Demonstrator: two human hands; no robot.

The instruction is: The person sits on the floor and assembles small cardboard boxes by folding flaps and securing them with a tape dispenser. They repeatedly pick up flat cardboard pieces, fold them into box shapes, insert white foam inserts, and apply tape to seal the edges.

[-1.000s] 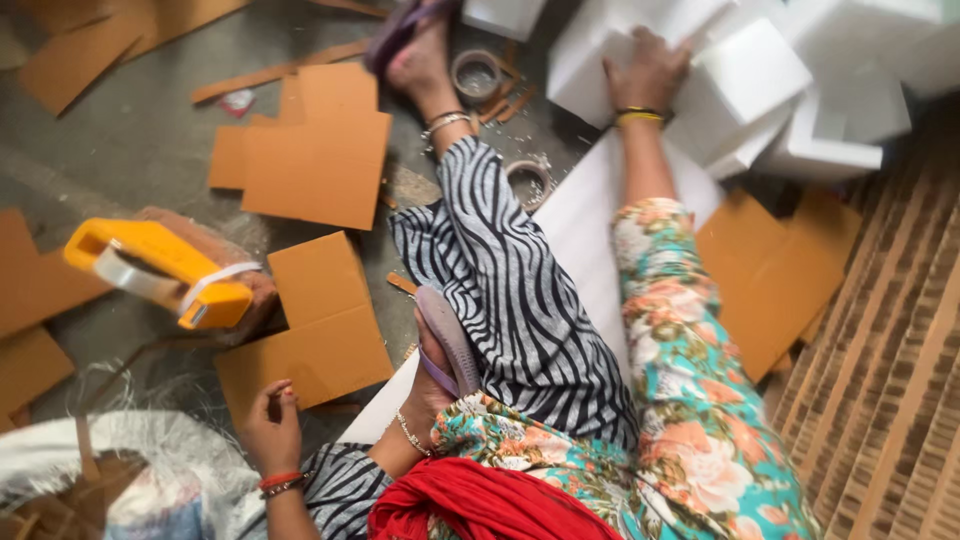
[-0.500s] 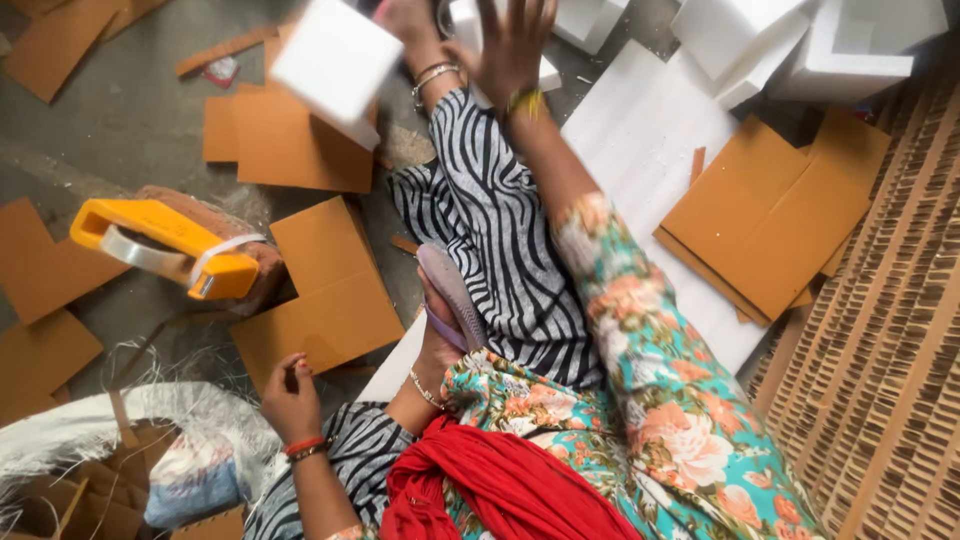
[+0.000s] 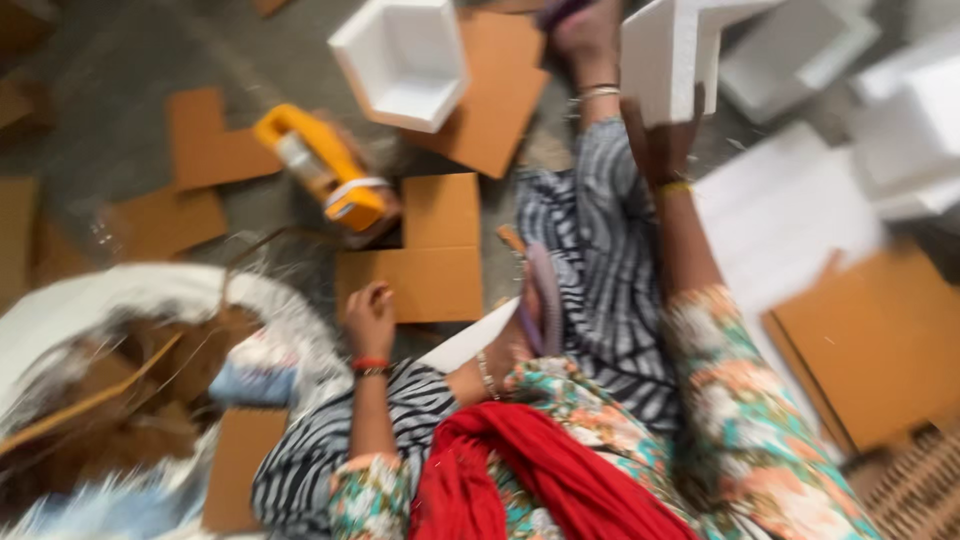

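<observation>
- My right hand [image 3: 660, 140] grips a white foam corner block [image 3: 672, 55] from below, fingers wrapped on its edge, lifted clear above my knee.
- My left hand [image 3: 370, 318] rests loosely curled on a cardboard sheet [image 3: 430, 250], just below the yellow tape dispenser [image 3: 322, 167], seemingly propping me.
- Motion blur hides finger detail; the block's top is cut off.

1. A white foam box [image 3: 405, 62] lies open on the floor at the top, square and hollow.
2. A white foam block [image 3: 672, 55] is held up at the top right.
3. More white foam boxes [image 3: 850, 60] are piled at the far right.
4. Flat brown cardboard sheets [image 3: 425, 250] lie scattered about the floor.
</observation>
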